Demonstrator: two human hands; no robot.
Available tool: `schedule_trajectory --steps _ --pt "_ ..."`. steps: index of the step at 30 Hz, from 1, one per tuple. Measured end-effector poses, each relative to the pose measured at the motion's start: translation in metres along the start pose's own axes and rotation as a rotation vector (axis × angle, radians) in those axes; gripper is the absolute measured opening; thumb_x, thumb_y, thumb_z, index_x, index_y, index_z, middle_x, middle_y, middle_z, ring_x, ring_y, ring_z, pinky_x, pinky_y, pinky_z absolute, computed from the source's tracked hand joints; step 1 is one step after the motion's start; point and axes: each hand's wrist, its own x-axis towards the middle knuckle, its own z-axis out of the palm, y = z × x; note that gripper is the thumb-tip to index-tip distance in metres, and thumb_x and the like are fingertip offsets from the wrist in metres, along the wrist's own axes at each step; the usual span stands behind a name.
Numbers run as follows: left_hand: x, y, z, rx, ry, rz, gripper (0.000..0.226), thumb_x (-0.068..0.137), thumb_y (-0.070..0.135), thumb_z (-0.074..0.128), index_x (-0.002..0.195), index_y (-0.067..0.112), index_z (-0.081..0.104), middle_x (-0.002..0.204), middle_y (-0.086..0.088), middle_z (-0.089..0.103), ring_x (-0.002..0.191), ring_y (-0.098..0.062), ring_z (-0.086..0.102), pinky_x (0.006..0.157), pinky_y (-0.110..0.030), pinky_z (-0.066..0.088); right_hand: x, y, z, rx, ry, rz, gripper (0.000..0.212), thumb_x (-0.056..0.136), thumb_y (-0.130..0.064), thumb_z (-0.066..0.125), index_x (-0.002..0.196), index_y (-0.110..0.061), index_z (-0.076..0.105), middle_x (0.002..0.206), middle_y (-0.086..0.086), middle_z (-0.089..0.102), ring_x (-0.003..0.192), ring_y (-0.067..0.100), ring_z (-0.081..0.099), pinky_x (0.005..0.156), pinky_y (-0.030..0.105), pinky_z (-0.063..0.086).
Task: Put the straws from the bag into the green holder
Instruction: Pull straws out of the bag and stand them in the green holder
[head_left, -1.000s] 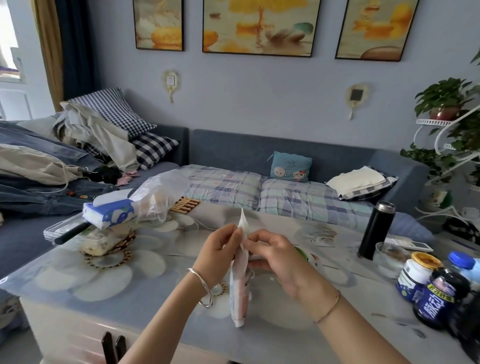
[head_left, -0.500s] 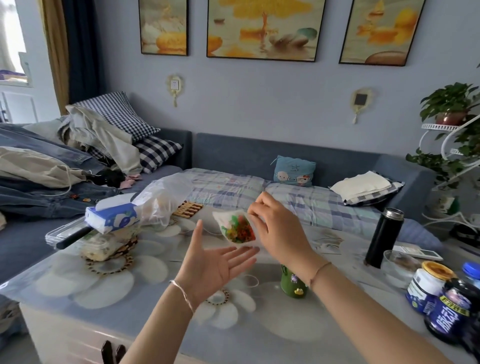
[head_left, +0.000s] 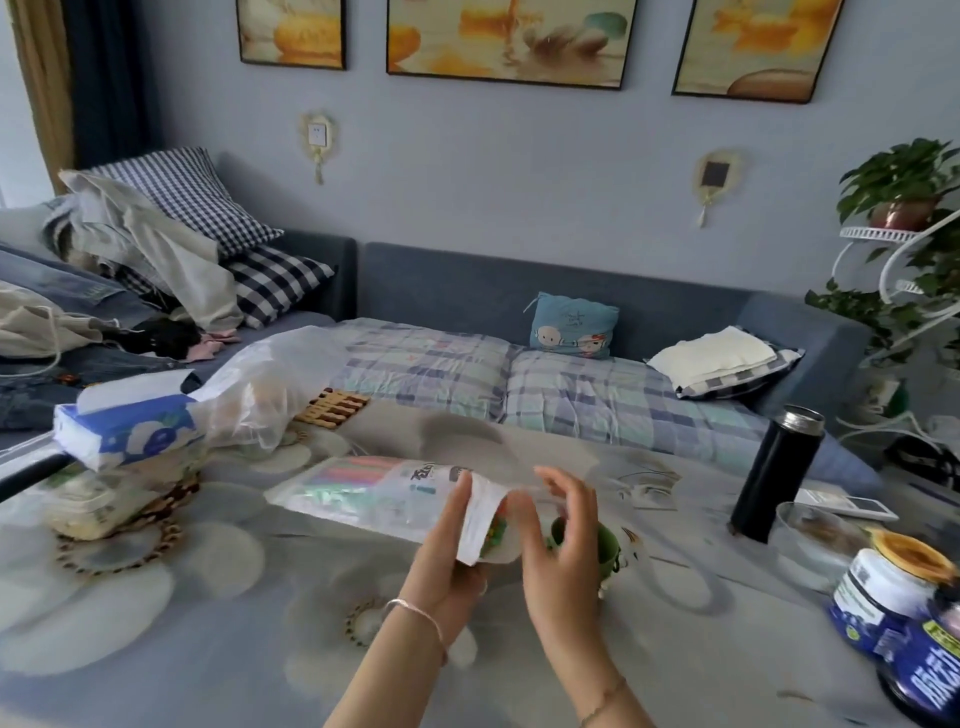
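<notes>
A clear plastic bag of coloured straws (head_left: 374, 491) lies sideways above the table, its open mouth pointing right. My left hand (head_left: 452, 551) grips the bag near that mouth from below. The straw ends (head_left: 496, 530) show at the opening. My right hand (head_left: 561, 540) hovers at the mouth with fingers spread and curved, holding nothing. The green holder (head_left: 605, 545) stands on the table just behind my right hand, mostly hidden by it.
A tissue pack (head_left: 130, 431) and a loose plastic bag (head_left: 265, 384) sit at the left of the table (head_left: 208, 649). A black flask (head_left: 779, 473), a glass bowl (head_left: 815, 540) and jars (head_left: 893, 597) crowd the right side. A sofa runs behind.
The bag went from upright in both hands to my right hand alone, and now lies sideways in my left hand. My right hand let go and sits open at the mouth.
</notes>
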Motion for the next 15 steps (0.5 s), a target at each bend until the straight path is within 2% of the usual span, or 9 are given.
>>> schedule_trajectory --steps 2,4,5,6,8,9,11,13,15 --pt "0.012 -0.01 -0.002 0.126 0.128 0.101 0.06 0.067 0.047 0.081 0.111 0.007 0.071 0.1 -0.011 0.072 0.091 -0.025 0.061 0.082 -0.035 0.042 -0.003 0.014 0.008 0.392 0.017 0.482 0.027 0.093 -0.032 0.048 0.119 -0.029 0.052 0.124 -0.01 0.055 0.114 -0.001 0.051 0.101 0.016 0.038" --pt "0.019 -0.02 -0.007 0.177 0.268 0.256 0.044 0.067 0.036 0.085 0.102 0.013 0.072 0.086 0.001 0.076 0.078 -0.019 0.068 0.071 -0.027 0.049 -0.003 0.026 0.01 0.732 0.024 0.809 0.039 0.094 -0.035 0.044 0.13 -0.02 0.051 0.133 -0.003 0.054 0.122 0.008 0.05 0.108 0.026 0.035" --pt "0.021 -0.024 -0.007 0.181 0.303 0.325 0.035 0.068 0.027 0.085 0.098 0.016 0.07 0.08 0.006 0.078 0.071 -0.011 0.072 0.061 -0.02 0.052 -0.001 0.03 0.01 0.862 0.006 0.906 0.041 0.094 -0.036 0.045 0.129 -0.017 0.053 0.13 0.001 0.059 0.119 0.012 0.054 0.105 0.029 0.039" --pt "0.024 -0.027 -0.006 0.196 0.316 0.376 0.031 0.069 0.02 0.084 0.096 0.018 0.069 0.078 0.007 0.078 0.069 -0.005 0.073 0.055 -0.017 0.054 0.0 0.032 0.008 0.943 -0.018 0.973 0.039 0.094 -0.038 0.045 0.122 -0.015 0.059 0.119 0.003 0.066 0.108 0.014 0.062 0.094 0.029 0.047" --pt "0.025 -0.036 -0.005 0.259 0.299 0.432 0.032 0.067 0.012 0.084 0.094 0.021 0.068 0.083 0.006 0.078 0.072 -0.004 0.073 0.059 -0.019 0.059 0.004 0.036 0.005 0.987 -0.041 1.038 0.034 0.091 -0.039 0.049 0.106 -0.014 0.067 0.093 0.005 0.075 0.081 0.016 0.071 0.069 0.029 0.054" --pt "0.025 -0.039 -0.003 0.297 0.276 0.45 0.034 0.066 0.01 0.085 0.093 0.022 0.068 0.083 0.008 0.078 0.075 -0.006 0.073 0.063 -0.022 0.061 0.005 0.041 0.004 0.976 -0.034 1.041 0.035 0.09 -0.039 0.051 0.106 -0.012 0.067 0.093 0.007 0.075 0.081 0.018 0.071 0.067 0.03 0.053" --pt "0.023 -0.042 0.0 0.358 0.232 0.469 0.035 0.065 0.008 0.085 0.092 0.021 0.067 0.083 0.01 0.078 0.082 -0.01 0.073 0.067 -0.025 0.062 0.007 0.043 0.002 0.908 -0.004 1.037 0.04 0.09 -0.037 0.054 0.116 -0.008 0.063 0.107 0.012 0.07 0.098 0.025 0.066 0.08 0.037 0.052" --pt "0.02 -0.043 0.002 0.34 0.175 0.457 0.037 0.062 0.016 0.084 0.096 0.021 0.068 0.088 0.007 0.079 0.087 -0.014 0.073 0.073 -0.032 0.062 0.007 0.046 0.0 0.929 -0.023 1.051 0.041 0.089 -0.036 0.056 0.118 -0.009 0.062 0.115 0.016 0.067 0.105 0.029 0.064 0.091 0.041 0.05" --pt "0.015 -0.038 0.004 0.268 0.097 0.398 0.055 0.055 0.033 0.083 0.107 0.021 0.067 0.099 0.001 0.078 0.093 -0.015 0.074 0.081 -0.039 0.058 0.006 0.046 -0.002 0.979 -0.022 1.013 0.033 0.088 -0.035 0.056 0.111 -0.014 0.066 0.114 0.014 0.069 0.097 0.024 0.067 0.083 0.038 0.054"
